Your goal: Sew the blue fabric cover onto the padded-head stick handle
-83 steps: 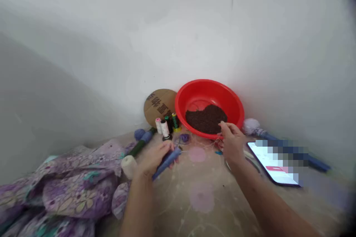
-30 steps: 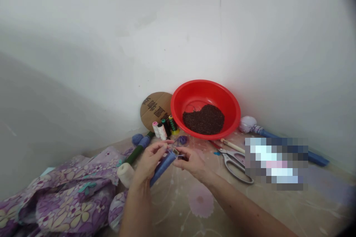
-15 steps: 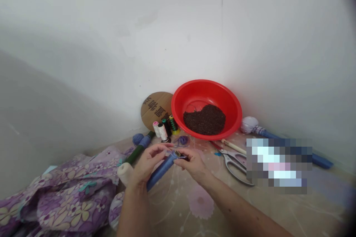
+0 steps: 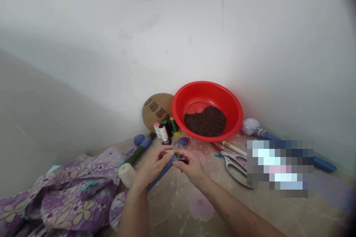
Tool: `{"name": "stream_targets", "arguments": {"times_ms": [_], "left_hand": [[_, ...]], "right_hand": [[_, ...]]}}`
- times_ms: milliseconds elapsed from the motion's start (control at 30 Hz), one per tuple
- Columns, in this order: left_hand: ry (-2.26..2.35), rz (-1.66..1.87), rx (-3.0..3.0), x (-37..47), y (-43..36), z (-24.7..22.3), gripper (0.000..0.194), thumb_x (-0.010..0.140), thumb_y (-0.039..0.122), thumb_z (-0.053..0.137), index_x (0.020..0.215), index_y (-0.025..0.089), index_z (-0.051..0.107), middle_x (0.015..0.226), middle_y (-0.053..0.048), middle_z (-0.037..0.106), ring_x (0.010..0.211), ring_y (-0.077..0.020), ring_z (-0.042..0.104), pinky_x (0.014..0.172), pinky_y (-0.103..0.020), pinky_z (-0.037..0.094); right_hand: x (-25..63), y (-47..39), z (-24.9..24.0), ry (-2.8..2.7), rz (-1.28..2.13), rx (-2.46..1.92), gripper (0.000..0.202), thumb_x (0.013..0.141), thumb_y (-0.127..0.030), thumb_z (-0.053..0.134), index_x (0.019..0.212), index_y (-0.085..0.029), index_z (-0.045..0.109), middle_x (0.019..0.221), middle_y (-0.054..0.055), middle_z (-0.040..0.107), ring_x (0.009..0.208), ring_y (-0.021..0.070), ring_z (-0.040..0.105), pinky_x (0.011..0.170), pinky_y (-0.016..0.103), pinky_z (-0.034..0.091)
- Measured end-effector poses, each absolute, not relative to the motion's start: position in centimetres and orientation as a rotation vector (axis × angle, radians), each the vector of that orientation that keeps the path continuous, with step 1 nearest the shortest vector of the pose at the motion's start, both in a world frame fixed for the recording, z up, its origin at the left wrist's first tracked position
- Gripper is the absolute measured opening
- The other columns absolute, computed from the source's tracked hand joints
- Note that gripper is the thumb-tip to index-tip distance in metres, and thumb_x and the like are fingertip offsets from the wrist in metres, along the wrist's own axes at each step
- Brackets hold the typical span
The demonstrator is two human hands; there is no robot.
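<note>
A blue-covered rod (image 4: 160,176) slants up between my hands, its upper end facing away from me. My left hand (image 4: 156,162) is closed around it near that end. Close beside, my right hand (image 4: 192,164) pinches a blue strand (image 4: 179,158) at the rod's tip; a small dark bit shows by the fingers, too blurred to name. Just beyond lies a small purple yarn ball (image 4: 183,142) with loose loops. A white thread cone (image 4: 127,175) stands left of my left wrist. The rod's lower end is hidden behind my left forearm.
A red basin (image 4: 236,109) with dark brown grains leans near the wall, beside a cardboard disc (image 4: 152,111) and several thread spools (image 4: 164,133). Scissors (image 4: 232,170) lie to the right. Flowered purple cloth (image 4: 75,196) is heaped left. A green-and-blue rod (image 4: 137,153) lies behind.
My left fingers have come down closer over the rod's tip, covering more of it. My right fingers have shifted slightly at the strand. The view has moved a little.
</note>
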State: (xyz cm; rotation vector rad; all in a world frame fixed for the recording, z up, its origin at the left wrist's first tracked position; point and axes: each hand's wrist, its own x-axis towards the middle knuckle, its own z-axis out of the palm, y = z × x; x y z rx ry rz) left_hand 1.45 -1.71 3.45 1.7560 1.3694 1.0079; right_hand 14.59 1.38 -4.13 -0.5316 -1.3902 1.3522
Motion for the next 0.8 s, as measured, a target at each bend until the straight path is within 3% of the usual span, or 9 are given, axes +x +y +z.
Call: {"name": "stream_targets", "arguments": {"times_ms": [400,633,800], "left_hand": [[1.336,1.073,1.614,1.8,-1.5,2.4,0.027,0.074,0.042,0.044,0.072,0.016,0.049,0.054,0.001,0.051,0.050,-0.0094,0.045,0.048,-0.020,0.033],[1.328,1.046,1.601,2.4,-1.4,3.3,0.029,0.074,0.044,0.043,0.066,0.017,0.045,0.051,0.002,0.052,0.045,-0.0082,0.046,0.046,-0.019,0.034],[1.286,0.993,1.468,2.9,-1.3,3.4,0.032,0.074,0.048,0.040,0.073,0.017,0.046,0.050,0.002,0.051,0.039,-0.0069,0.044,0.039,-0.017,0.033]], "right_hand": [[14.8,1.4,-5.0,-1.333,1.455,-0.532,0.043,0.059,-0.026,0.062,0.098,-0.017,0.048,0.056,-0.004,0.048,0.048,0.0078,0.042,0.044,0.020,0.031],[15.3,1.5,-5.2,-1.292,1.442,-0.498,0.042,0.060,-0.028,0.062,0.098,-0.018,0.048,0.054,-0.006,0.040,0.047,0.0070,0.037,0.044,0.020,0.030],[16.1,1.3,-5.3,-1.315,1.425,-0.474,0.038,0.065,-0.032,0.057,0.099,-0.018,0.050,0.056,-0.006,0.036,0.049,0.0074,0.037,0.044,0.020,0.033]]}}
